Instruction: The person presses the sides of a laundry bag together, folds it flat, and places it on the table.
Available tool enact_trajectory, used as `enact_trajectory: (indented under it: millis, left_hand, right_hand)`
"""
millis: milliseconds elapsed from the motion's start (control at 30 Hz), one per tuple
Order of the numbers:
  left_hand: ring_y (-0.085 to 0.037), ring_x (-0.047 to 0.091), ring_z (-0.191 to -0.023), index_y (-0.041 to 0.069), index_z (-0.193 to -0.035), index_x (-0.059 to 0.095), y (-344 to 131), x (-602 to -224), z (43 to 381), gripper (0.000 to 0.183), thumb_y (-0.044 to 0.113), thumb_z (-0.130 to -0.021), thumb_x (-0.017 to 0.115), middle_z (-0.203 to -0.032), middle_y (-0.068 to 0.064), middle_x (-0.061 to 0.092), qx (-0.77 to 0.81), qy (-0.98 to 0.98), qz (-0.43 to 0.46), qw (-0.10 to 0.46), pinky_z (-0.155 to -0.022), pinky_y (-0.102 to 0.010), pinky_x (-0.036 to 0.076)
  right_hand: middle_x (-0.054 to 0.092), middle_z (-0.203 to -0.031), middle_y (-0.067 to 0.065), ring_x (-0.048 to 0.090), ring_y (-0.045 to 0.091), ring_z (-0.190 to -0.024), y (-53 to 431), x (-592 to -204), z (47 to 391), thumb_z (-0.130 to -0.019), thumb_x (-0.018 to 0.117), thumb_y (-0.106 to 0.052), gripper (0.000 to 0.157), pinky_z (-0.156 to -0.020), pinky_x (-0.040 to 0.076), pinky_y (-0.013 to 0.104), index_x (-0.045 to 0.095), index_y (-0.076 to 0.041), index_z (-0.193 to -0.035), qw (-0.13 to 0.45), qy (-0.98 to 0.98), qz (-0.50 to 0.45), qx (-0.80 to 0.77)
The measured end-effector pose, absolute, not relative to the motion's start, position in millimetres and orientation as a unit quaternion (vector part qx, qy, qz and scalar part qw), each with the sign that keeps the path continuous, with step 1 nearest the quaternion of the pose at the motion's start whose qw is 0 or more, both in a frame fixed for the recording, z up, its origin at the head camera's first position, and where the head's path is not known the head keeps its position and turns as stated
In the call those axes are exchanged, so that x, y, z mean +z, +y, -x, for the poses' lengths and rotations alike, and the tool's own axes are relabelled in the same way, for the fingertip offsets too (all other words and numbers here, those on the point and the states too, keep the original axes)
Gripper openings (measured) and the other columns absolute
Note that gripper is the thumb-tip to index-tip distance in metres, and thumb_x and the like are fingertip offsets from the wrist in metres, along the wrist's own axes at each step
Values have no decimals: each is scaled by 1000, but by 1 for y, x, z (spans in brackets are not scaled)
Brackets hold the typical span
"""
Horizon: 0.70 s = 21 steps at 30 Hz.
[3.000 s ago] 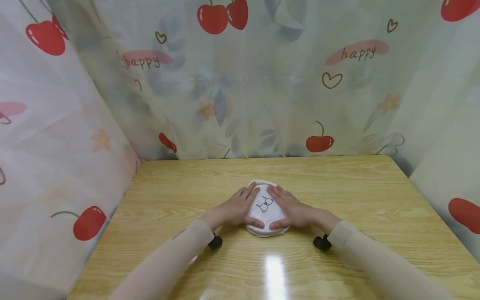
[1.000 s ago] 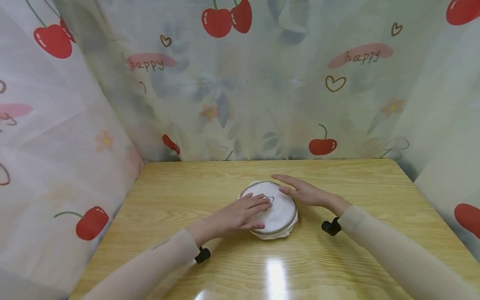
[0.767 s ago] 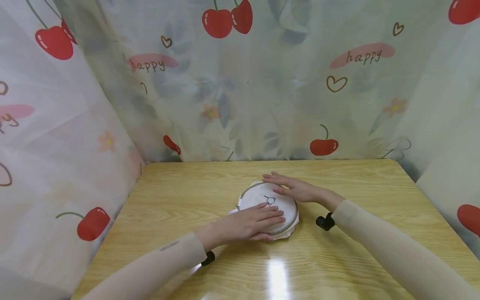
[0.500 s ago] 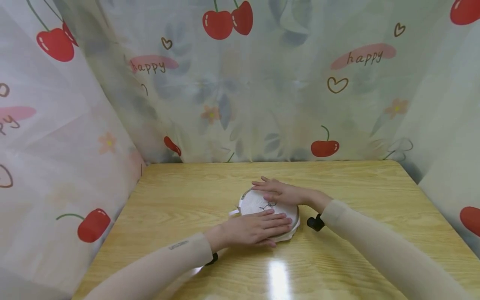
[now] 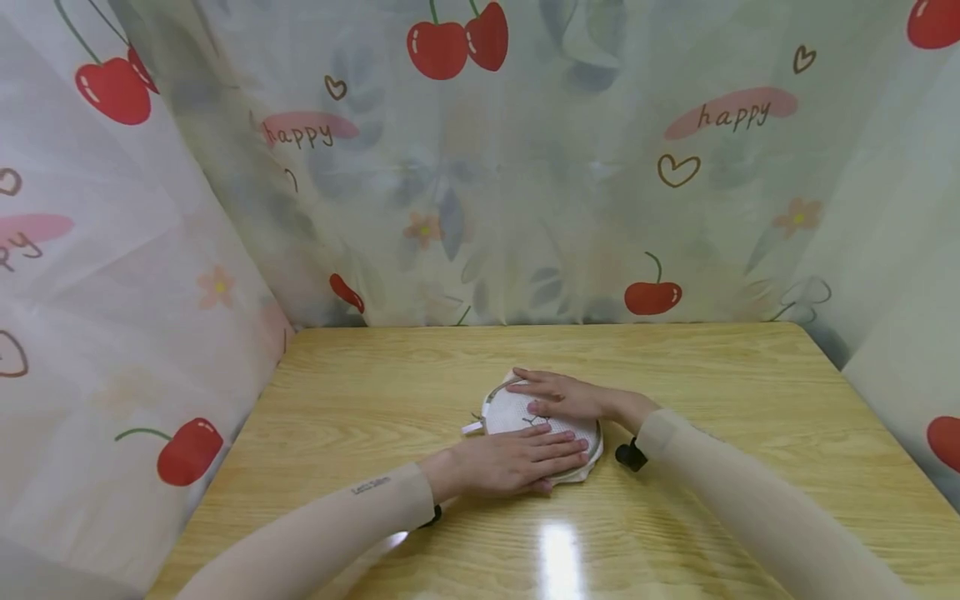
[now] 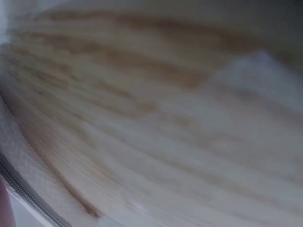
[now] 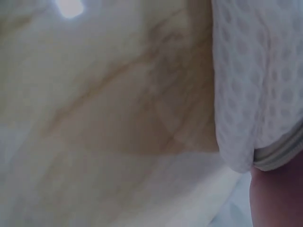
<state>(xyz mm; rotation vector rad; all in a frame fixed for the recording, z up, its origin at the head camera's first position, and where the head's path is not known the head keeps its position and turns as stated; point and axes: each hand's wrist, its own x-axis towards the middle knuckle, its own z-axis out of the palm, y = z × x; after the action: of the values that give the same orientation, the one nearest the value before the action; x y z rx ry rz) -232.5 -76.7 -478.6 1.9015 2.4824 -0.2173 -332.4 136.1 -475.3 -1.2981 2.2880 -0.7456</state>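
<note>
A round white mesh laundry bag (image 5: 512,414) with a small bra drawing on its face lies on the wooden table. My left hand (image 5: 506,462) rests flat across its near part, fingers straight and pointing right. Over the far right part lies my right hand (image 5: 572,397), fingers extended to the left. A white tab (image 5: 472,428) sticks out at the bag's left edge. In the left wrist view a zipper (image 6: 26,189) runs along the bag's rim. The right wrist view shows honeycomb mesh (image 7: 246,71) and grey edging beside a finger (image 7: 279,198).
The wood-grain table (image 5: 360,392) reaches back to a cherry-print curtain (image 5: 487,208), which also hangs along both sides. Small black devices, such as the one at the right wrist (image 5: 632,455), sit below the sleeves.
Both hands earlier lay on the bag's two sides. The bag has turned, bringing its tab to the left. My left hand has slid right across it, and my right hand has come down onto it.
</note>
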Motion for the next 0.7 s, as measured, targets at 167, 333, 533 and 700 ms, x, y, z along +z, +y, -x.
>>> enact_trajectory:
  millis: [167,333,533,700]
  left_hand:
    - [-15,0,-160,13,-168,9,-76,-481,233,62,39,-116,28,-176,-1,4,-72,794,-604,11,-128,-30,3]
    - [-14,1,-160,13,-168,8,-75,-481,234,62,40,-116,28,-176,-1,4,-73,794,-603,22,-128,-30,3]
    - [-16,6,-160,10,-168,9,-73,-483,234,62,39,-116,28,-175,-5,6,-84,785,-614,8,-128,-31,7]
    - [-16,7,-160,9,-167,9,-72,-485,235,63,38,-116,29,-175,-6,7,-81,783,-617,9,-128,-32,9]
  right_hand:
    - [20,-172,15,16,41,-157,137,-478,331,-112,47,-32,54,-121,14,69,38,-15,-163,193,825,459,-268]
    - [22,-171,16,16,42,-157,136,-480,328,-113,45,-29,53,-122,14,67,37,-14,-163,179,832,463,-250]
    - [18,-172,16,12,45,-157,138,-484,324,-114,43,-31,56,-120,11,70,30,-15,-165,160,838,475,-215]
    - [18,-172,18,13,49,-156,138,-486,323,-113,44,-32,57,-119,11,72,29,-15,-166,146,836,488,-206]
